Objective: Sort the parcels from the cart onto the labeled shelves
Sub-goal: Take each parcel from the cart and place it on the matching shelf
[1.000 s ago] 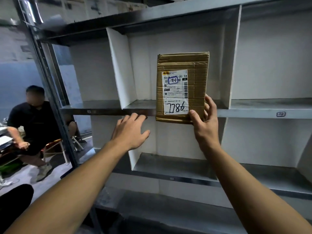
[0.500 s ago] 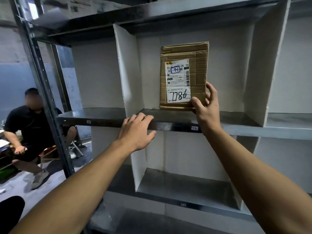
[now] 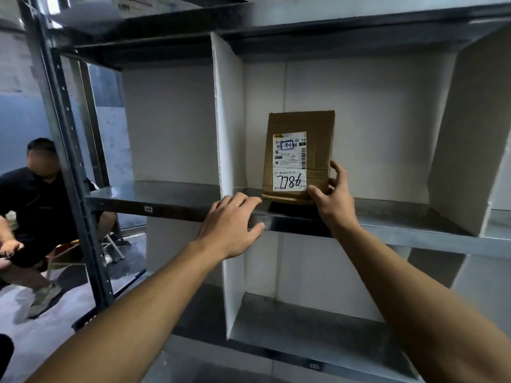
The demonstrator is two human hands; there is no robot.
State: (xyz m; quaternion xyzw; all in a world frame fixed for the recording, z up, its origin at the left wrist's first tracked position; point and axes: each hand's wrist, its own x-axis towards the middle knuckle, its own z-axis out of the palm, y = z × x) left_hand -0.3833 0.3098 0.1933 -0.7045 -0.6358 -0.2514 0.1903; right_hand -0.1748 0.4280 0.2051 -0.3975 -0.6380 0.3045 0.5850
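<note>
Fingers [image 3: 338,172] of right hand [image 3: 333,207] grip upright parcel [image 3: 300,123], seemingly touching shelf [image 3: 166,201]

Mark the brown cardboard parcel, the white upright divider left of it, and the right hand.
Brown cardboard parcel [image 3: 290,161]: head view, on its white shipping label.
White upright divider panel [image 3: 227,120]: head view, on its front face.
Right hand [image 3: 336,201]: head view, back of the hand.

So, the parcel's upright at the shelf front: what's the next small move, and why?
Probably push the parcel deeper into the compartment, then let go. The right hand grips its lower corner near the shelf front edge, with bare space behind; the left hand only rests on the edge.
</note>
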